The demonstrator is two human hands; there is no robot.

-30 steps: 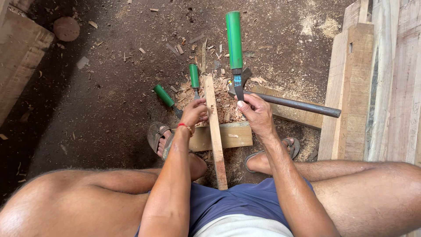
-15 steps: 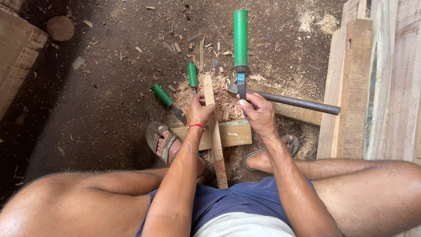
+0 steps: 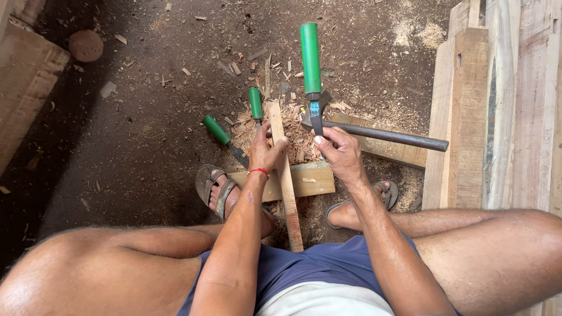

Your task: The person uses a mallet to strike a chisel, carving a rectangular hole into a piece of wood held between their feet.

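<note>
1. While the person sits low with knees spread, the head view looks straight down on both hands over a dirt floor [image 3: 134, 134] strewn with wood chips [image 3: 295, 140].
2. Left hand [image 3: 266, 153]: fingers curled around a narrow wooden strip [image 3: 285, 181], gripping near its far end. The strip runs from between the thighs out past the fingertips, and crosses over a short wooden block [image 3: 307, 178] just behind the wrist. Judged as a prop, so the worked end sits steady.
3. Right hand [image 3: 339, 153]: fingers closed on the metal shank of a green-handled chisel [image 3: 311, 64], handle pointing away beyond the fingertips. Held low near the blade, likely for control; the cutting tip itself cannot be made out.
4. Hammer [image 3: 380, 136]: lies just past the right fingers, head near the chisel, dark handle trailing right. Within easy reach.
5. Two more green-handled chisels [image 3: 256, 104] [image 3: 218, 131] rest beyond the left fingertips.
6. Sandalled feet [image 3: 219, 190] flank the block. Planks [image 3: 468, 117] are stacked far right.
</note>
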